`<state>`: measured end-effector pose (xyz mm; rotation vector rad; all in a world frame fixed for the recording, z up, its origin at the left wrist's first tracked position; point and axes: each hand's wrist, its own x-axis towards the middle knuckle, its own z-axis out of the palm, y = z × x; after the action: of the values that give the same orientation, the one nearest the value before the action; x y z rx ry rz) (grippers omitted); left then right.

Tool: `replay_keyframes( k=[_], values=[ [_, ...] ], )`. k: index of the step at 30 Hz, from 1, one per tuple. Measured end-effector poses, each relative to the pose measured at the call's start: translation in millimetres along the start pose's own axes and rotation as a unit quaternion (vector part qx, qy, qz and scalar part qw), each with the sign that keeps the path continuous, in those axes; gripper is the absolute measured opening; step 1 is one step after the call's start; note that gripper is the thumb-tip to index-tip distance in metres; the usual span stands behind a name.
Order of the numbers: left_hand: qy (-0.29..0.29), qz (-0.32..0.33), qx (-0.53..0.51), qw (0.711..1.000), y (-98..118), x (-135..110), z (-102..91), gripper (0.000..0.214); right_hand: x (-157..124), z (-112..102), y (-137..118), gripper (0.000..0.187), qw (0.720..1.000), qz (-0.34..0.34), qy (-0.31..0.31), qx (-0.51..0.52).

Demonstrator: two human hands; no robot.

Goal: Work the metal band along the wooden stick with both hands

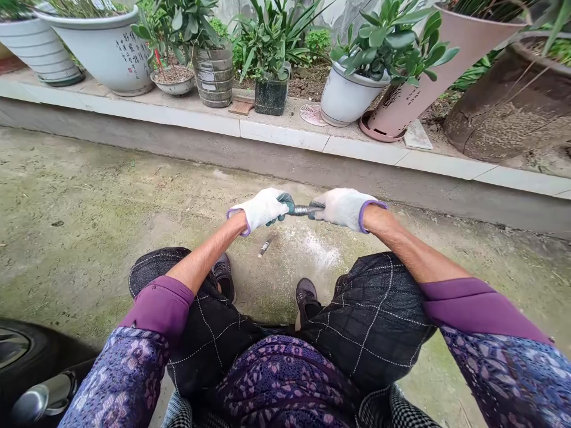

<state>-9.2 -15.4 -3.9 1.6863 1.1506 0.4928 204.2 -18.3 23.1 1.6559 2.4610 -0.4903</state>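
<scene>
My left hand (274, 209), in a white glove with dark green fingertips, is closed on one end of a short, shiny, ribbed metal piece (302, 210). My right hand (339, 208), gloved in white with a purple cuff, grips the other end. Only the silvery ridged middle shows between the fingers; both ends are hidden, and I cannot tell its exact kind. Below the hands, a short, dark, stick-like piece (264, 247) with a pale end lies on the concrete ground (191, 178). White powder (323, 249) is scattered to its right.
A low tiled ledge (285, 132) runs across ahead, bearing several potted plants, among them a white pot (350, 95) and a tall pink pot (410, 89). My two shoes (306, 292) flank the ground piece. At lower left stands a black tyre (40, 356).
</scene>
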Motion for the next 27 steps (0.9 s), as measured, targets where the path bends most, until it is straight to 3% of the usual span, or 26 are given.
replay_keyframes(
  k=[4, 6, 8, 10, 13, 16, 18, 23, 27],
  values=[
    [0.011, 0.003, -0.071, 0.997, 1.6, 2.6, 6.8, 0.014, 3.4, -14.0, 9.3, 0.033, 0.994, 0.075, 0.081, -0.01],
    [0.001, 0.02, -0.108, 0.994, 0.7, 5.6, 5.0, 0.018, -0.4, -20.4, 10.8, 0.036, 0.987, 0.077, 0.129, 0.06],
    [-0.009, 0.03, -0.129, 0.991, -0.8, 8.2, 1.6, 0.02, -6.1, -24.3, 9.0, 0.036, 0.972, 0.076, 0.141, 0.174],
    [-0.009, 0.03, -0.132, 0.991, -2.4, 9.6, -1.9, 0.02, -11.9, -26.0, 5.1, 0.036, 0.944, 0.059, 0.11, 0.305],
    [0.011, 0.022, -0.111, 0.993, -4.0, 10.0, -7.0, 0.017, -17.7, -25.9, -0.3, 0.04, 0.905, 0.02, 0.001, 0.425],
    [-0.013, 0.032, -0.09, 0.995, -5.2, 10.4, -12.1, 0.018, -18.9, -23.8, 0.1, 0.043, 0.892, -0.011, -0.127, 0.434],
    [-0.034, 0.044, -0.064, 0.996, -6.3, 12.3, -14.8, 0.019, -18.9, -22.5, 3.9, 0.04, 0.891, -0.029, -0.176, 0.417],
    [0.003, 0.082, 0.002, 0.997, -6.6, 19.2, -19.1, 0.015, -21.5, -22.2, 12.4, 0.036, 0.902, -0.023, -0.191, 0.387],
    [-0.021, 0.046, -0.027, 0.998, -0.2, 13.6, -17.8, 0.017, -22.4, -22.8, 9.6, 0.039, 0.904, -0.019, -0.146, 0.401]
  ],
)
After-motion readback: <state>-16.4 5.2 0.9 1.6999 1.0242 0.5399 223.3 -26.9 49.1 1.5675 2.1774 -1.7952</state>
